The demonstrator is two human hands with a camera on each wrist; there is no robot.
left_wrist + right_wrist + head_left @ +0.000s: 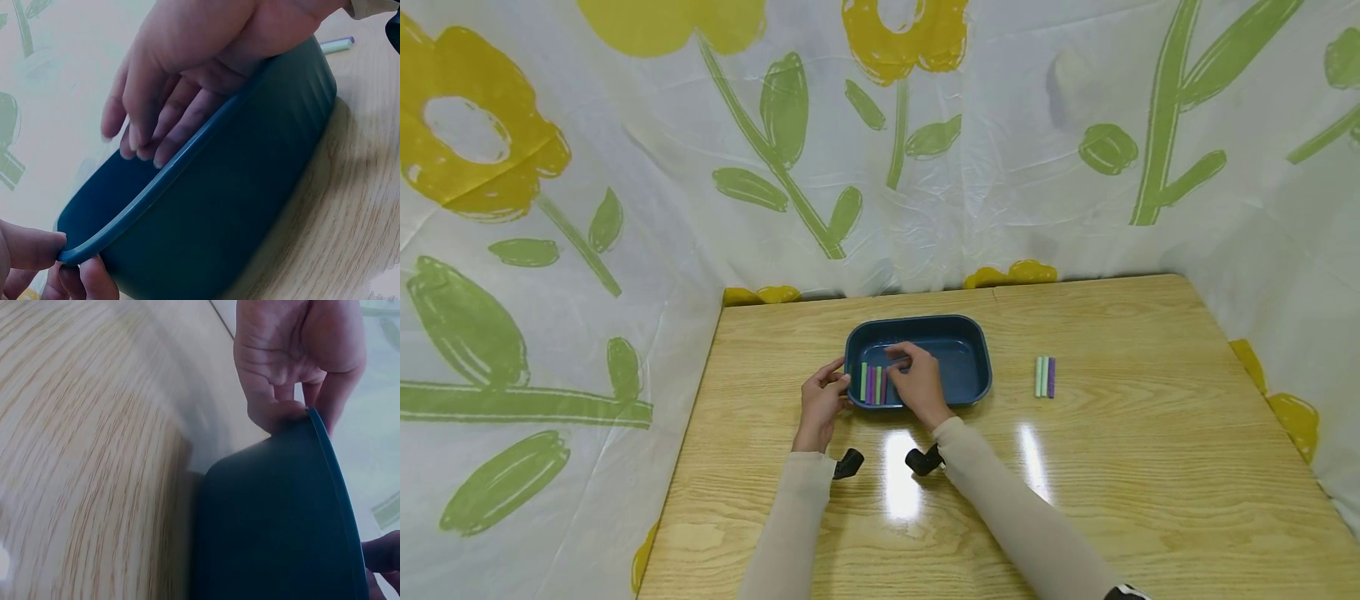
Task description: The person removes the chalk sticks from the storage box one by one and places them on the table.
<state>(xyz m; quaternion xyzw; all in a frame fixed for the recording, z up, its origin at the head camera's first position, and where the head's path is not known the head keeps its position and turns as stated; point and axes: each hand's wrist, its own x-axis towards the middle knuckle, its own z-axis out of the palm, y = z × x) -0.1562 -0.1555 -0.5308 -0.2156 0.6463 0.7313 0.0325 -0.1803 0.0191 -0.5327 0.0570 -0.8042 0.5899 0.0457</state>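
The sticks (871, 385) stand in a row at the left end of the tray (958, 367), long axes running near to far. The right hand (919, 385) hangs just right of them, fingers bent; whether these pinch a stick, one cannot tell. The left hand (823, 404) grips the tray's left rim. Three loose sticks (1045, 377) lie right of the tray, nearer the right hand, axes roughly matching the row's

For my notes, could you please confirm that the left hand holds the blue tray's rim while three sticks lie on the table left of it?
Not quite: the three sticks on the table lie right of the blue tray, as the head view shows; the left hand does hold its rim.
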